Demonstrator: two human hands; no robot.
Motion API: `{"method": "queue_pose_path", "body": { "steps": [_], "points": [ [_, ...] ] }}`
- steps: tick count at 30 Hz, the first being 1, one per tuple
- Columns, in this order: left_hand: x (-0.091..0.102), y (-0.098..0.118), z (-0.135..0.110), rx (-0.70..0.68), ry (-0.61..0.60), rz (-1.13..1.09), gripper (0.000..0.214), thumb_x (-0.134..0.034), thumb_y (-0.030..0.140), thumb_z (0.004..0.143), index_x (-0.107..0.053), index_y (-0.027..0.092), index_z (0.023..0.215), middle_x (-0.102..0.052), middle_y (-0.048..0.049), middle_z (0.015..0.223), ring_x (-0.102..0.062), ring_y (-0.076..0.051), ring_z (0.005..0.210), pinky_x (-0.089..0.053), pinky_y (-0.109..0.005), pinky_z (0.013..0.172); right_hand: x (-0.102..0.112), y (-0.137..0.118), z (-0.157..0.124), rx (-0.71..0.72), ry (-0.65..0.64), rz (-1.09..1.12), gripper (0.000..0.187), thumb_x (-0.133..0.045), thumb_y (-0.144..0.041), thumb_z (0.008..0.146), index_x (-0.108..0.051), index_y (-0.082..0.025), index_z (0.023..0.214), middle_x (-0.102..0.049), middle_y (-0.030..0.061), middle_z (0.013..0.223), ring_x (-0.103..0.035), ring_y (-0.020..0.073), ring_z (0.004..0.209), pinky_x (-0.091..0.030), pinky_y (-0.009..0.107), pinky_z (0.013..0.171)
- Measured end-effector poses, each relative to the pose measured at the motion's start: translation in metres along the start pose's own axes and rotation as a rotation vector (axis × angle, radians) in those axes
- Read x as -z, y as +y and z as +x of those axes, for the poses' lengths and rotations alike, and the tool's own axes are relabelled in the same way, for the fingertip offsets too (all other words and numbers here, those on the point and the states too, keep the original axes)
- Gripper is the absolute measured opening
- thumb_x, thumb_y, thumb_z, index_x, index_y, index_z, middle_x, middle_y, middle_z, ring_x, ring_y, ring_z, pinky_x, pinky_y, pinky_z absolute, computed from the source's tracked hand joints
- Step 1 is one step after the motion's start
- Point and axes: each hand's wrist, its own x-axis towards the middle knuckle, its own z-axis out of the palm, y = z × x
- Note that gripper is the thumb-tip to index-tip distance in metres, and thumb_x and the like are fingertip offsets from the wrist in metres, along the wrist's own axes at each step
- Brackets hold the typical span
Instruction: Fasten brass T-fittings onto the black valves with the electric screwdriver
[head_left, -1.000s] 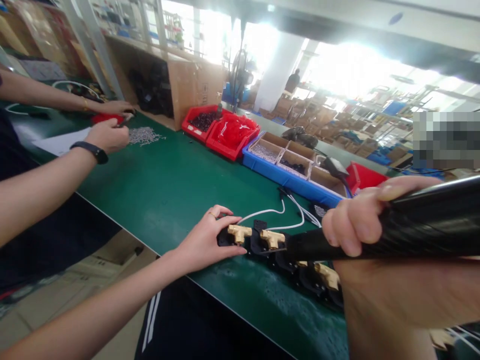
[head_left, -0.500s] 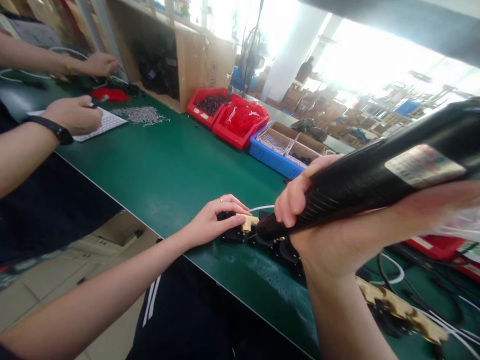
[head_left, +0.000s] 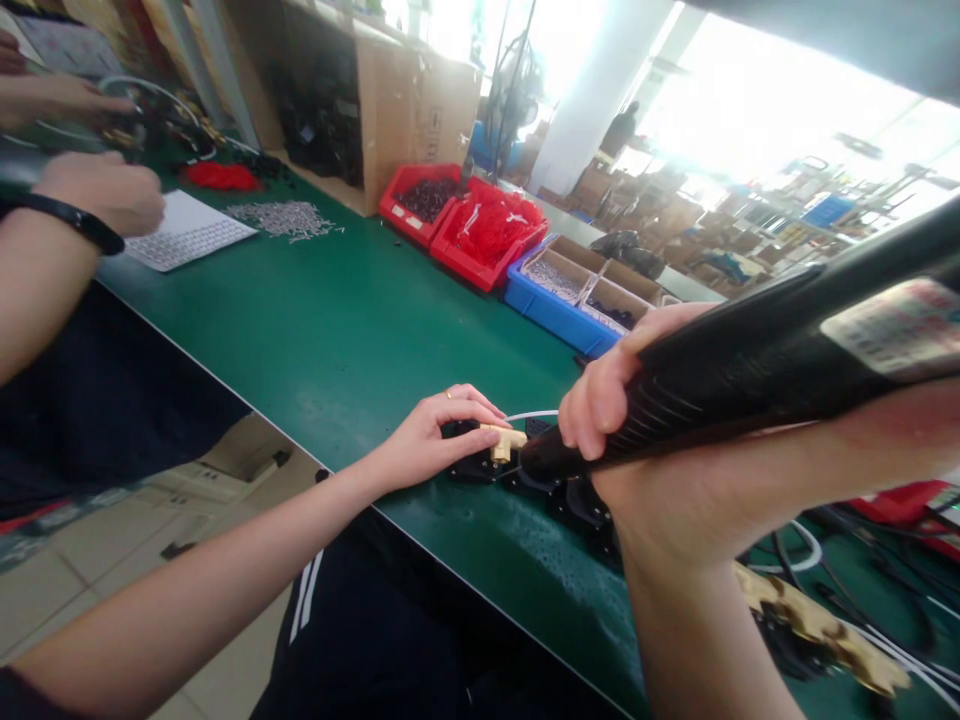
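Note:
My right hand (head_left: 667,480) is wrapped round a black electric screwdriver (head_left: 757,350), held tilted with its tip down to the left. The tip meets a row of black plastic parts (head_left: 559,490) beside a brass tee fitting (head_left: 504,440); the exact contact point is hidden. My left hand (head_left: 435,435) pinches the brass fitting between thumb and fingers, low over the bench. A thin white tube (head_left: 532,413) runs behind the fitting.
Red bins (head_left: 480,245) and a blue divided box (head_left: 555,310) of small parts line the back of the green bench (head_left: 337,330). On the left, a co-worker's hand (head_left: 105,195) is over a white tray (head_left: 187,235) near loose screws (head_left: 289,218). More brass fittings (head_left: 825,630) and cables lie at right.
The view has shifted slightly. The co-worker's hands have moved left, away from the screws and tray. My hands keep the same hold on the fitting and the screwdriver.

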Motion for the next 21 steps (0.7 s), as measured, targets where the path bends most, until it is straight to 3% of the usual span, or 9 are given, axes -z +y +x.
{"method": "queue_pose_path", "body": {
  "steps": [4,9,11,17,21],
  "points": [
    [0.001,0.000,0.002,-0.011,-0.019,0.002,0.014,-0.066,0.029,0.093,-0.075,0.019,0.098,-0.070,-0.0060,0.100,-0.062,-0.018,0.098,-0.046,-0.034,0.091,0.001,-0.001,-0.001,-0.014,-0.006,0.023,0.083,-0.032,-0.092,0.085,-0.060,-0.015,0.070,-0.055,0.0032,0.055,-0.057,0.0189,0.043,-0.034,0.026,0.037],
    [-0.001,0.002,0.002,-0.008,-0.026,-0.003,0.017,-0.065,0.034,0.094,-0.075,0.020,0.098,-0.070,-0.0061,0.100,-0.061,-0.020,0.100,-0.046,-0.035,0.092,0.004,-0.001,-0.002,-0.035,0.081,0.058,0.077,-0.043,-0.090,0.083,-0.058,-0.015,0.072,-0.056,0.0028,0.060,-0.059,0.0212,0.046,-0.039,0.028,0.036],
    [-0.002,0.002,0.002,-0.017,-0.023,0.002,0.017,-0.065,0.034,0.094,-0.075,0.020,0.097,-0.070,-0.0062,0.100,-0.061,-0.019,0.099,-0.046,-0.035,0.092,0.003,-0.002,-0.002,-0.041,0.040,0.051,0.078,-0.041,-0.091,0.081,-0.060,-0.016,0.073,-0.057,0.0032,0.058,-0.061,0.0224,0.048,-0.041,0.028,0.036],
    [-0.007,0.003,0.006,-0.030,-0.016,0.021,0.020,-0.065,0.037,0.094,-0.074,0.019,0.094,-0.070,-0.0058,0.097,-0.061,-0.019,0.097,-0.045,-0.035,0.091,-0.010,-0.011,0.000,-0.041,0.065,0.043,0.076,-0.039,-0.079,0.095,-0.056,-0.016,0.056,-0.050,0.0012,0.046,-0.049,0.0139,0.037,-0.035,0.023,0.038],
    [-0.008,0.005,0.009,-0.033,-0.013,0.016,0.019,-0.065,0.037,0.094,-0.074,0.019,0.094,-0.070,-0.0057,0.098,-0.061,-0.020,0.096,-0.045,-0.035,0.091,-0.012,-0.007,0.003,-0.063,0.041,0.069,0.084,-0.043,-0.090,0.084,-0.054,-0.014,0.049,-0.046,0.0038,0.041,-0.047,0.0172,0.032,-0.031,0.025,0.031]
  ]
}}
